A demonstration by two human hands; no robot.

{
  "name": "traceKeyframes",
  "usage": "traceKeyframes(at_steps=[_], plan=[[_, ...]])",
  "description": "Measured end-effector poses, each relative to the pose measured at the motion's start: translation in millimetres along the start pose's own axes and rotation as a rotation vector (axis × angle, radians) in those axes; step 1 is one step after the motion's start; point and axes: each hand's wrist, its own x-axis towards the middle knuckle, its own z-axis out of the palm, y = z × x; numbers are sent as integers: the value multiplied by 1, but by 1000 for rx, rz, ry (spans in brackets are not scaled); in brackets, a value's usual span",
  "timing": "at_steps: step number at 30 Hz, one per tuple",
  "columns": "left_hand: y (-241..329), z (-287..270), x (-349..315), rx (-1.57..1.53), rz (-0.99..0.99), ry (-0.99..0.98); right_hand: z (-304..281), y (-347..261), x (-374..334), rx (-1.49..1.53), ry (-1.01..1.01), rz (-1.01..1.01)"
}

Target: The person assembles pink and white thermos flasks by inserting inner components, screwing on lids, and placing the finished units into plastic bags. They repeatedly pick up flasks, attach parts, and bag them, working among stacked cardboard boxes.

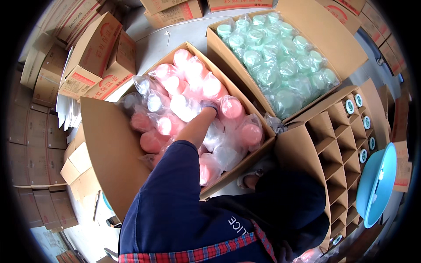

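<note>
My left hand [209, 106], in a grey glove, reaches down among pink round-topped containers [231, 107] wrapped in clear plastic bags. They fill an open cardboard carton [114, 144], together with several white or silvery wrapped ones [184, 108]. The fingers are sunk between the bags, so their grip is hidden. At the lower edge, in shadow, what shows of my right hand [286, 252] is dim and partly cut off. Close beside it lies a pink item in clear plastic [309, 255].
Another open carton [232, 57] holds mint-green wrapped containers [287, 65]. On the right, a divided carton [322, 127] has several round green-and-white tops [349, 106] in its cells. A blue basin [383, 188] leans against it. Stacked boxes [90, 57] stand left.
</note>
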Motion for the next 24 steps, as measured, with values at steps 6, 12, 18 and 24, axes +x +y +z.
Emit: traceKeyframes(at_steps=[6,12,18,24], plan=[[-24,-67,-109,-317,252,98,0,14,16,-230,-83,-160],[-124,-106,-111,-84,-153,494,-18,80,28,-448,-136,-511],[-139,-32,1,595,98,235,1,57,26,-304,-45,-248],[-128,-18,22,313,-74,290,7,52,24,-282,13,-214]])
